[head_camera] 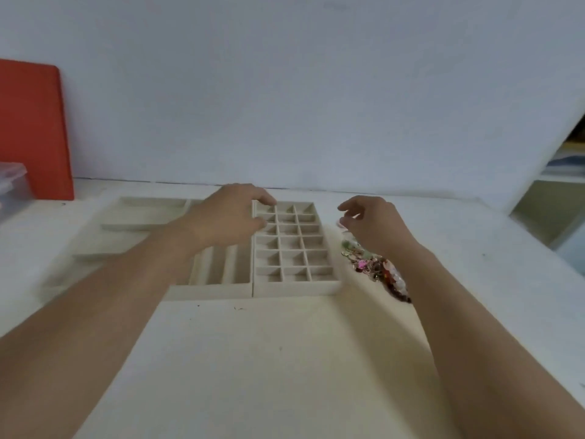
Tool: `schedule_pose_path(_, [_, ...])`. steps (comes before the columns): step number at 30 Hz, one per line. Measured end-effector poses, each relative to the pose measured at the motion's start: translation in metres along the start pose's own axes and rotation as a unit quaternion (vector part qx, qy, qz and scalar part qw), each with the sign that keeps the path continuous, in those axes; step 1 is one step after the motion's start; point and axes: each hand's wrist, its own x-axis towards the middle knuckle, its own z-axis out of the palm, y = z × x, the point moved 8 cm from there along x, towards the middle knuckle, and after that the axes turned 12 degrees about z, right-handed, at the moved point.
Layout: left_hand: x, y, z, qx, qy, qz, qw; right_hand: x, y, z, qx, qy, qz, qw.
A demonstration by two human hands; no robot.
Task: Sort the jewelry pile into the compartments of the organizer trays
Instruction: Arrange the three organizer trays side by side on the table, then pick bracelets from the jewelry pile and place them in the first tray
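Plain workroom: white table (285, 359), bare wall (285, 90)

Beige organizer trays (294, 288), white table (278, 359), multicoloured jewelry pile (376, 267) (pink, red, green), orange board (31, 128).

White table (285, 359): beige organizer trays (294, 288) centre and far left, jewelry pile (376, 267) just right, clear box (12, 185), red board (31, 128) far left.

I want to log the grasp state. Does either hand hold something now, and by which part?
No hold is visible. The left hand hovers over the grid tray; the right hand hovers beside it, above the jewelry pile. Blur hides small items.
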Motion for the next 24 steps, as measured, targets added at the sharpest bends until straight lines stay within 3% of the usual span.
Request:
schedule_pose_path(6, [0.049, 0.084, 0.08, -0.051, -0.071, 0.057, 0.995, 0.006, 0.075, -0.051, -0.134, 0.012, 0.084, 0.987])
schedule_pose_path(10, [0.072, 0.121, 0.133, -0.084, -0.11, 0.074, 0.988, -0.009, 0.103, -0.053, -0.198, -0.134, 0.155, 0.959])
schedule_pose_path(14, [0.085, 0.13, 0.167, -0.053, -0.128, 0.07, 0.988, -0.016, 0.1, -0.047, -0.226, -0.144, 0.158, 0.95])
schedule_pose_path(19, [0.089, 0.13, 0.172, -0.061, -0.113, 0.065, 0.99, -0.009, 0.097, -0.061, -0.137, -0.059, 0.136, 0.979])
schedule_pose_path(24, [0.094, 0.125, 0.155, -0.118, -0.081, 0.05, 0.989, -0.018, 0.08, -0.075, 0.039, -0.052, 0.095, 0.993])
